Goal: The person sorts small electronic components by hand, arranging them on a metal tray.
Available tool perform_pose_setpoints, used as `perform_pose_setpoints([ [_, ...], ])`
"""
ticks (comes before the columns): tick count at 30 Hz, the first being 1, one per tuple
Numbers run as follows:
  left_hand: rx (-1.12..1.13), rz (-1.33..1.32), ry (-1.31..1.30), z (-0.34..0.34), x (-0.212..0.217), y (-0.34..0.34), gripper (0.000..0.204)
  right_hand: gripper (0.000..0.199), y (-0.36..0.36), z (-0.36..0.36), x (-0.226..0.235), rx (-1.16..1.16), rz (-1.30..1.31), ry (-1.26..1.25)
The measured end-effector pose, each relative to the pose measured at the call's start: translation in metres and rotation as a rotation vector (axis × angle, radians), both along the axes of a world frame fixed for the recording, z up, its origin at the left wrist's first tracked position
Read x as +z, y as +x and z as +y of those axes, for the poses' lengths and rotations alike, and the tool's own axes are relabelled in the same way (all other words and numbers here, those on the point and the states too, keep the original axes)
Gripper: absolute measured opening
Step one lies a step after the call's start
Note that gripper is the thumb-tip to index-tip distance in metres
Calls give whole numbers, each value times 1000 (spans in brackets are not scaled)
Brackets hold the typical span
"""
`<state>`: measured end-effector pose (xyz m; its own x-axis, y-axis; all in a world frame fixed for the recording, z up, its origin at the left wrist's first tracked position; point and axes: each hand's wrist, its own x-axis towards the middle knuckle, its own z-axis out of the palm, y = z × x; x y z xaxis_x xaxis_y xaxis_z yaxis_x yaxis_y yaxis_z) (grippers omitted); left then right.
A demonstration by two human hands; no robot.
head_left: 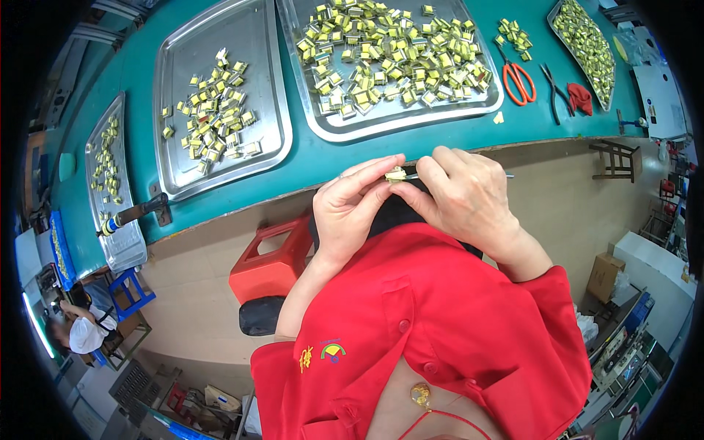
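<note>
My left hand (357, 202) pinches a small yellow-wrapped electronic component (396, 174), probably a small transformer, between thumb and fingertips, just in front of the table edge. My right hand (463, 189) is closed around a thin metal tool (510, 176); one end pokes out past the hand and the other meets the component. The tool's kind is mostly hidden by the fingers. Beyond my hands, a large metal tray (334, 135) bears a heap of similar yellow components (381, 55). Left of it, a second metal tray (284, 147) carries a smaller pile (216, 117).
Orange-handled scissors (519, 84), dark pliers (559, 94) and a red cloth (579, 98) lie on the green table (323, 158). More trays stand at far left (128, 246) and far right (612, 103). A red stool (268, 268) is below; another person (88, 330) sits at lower left.
</note>
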<state>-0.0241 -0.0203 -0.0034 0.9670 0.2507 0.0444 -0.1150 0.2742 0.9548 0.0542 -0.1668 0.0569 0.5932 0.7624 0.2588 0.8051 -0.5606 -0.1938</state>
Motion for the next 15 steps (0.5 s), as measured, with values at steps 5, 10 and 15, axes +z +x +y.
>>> perform_pose_setpoints([
  [5,3,1,-14,-1,1,0,30,35,-1,0,2,-12,7,21],
  [10,11,11,-26,-2,3,0,30,36,0,-1,1,-4,2,26],
  [15,20,-32,188,1,1,1,30,35,-1,-3,0,0,-1,-5],
])
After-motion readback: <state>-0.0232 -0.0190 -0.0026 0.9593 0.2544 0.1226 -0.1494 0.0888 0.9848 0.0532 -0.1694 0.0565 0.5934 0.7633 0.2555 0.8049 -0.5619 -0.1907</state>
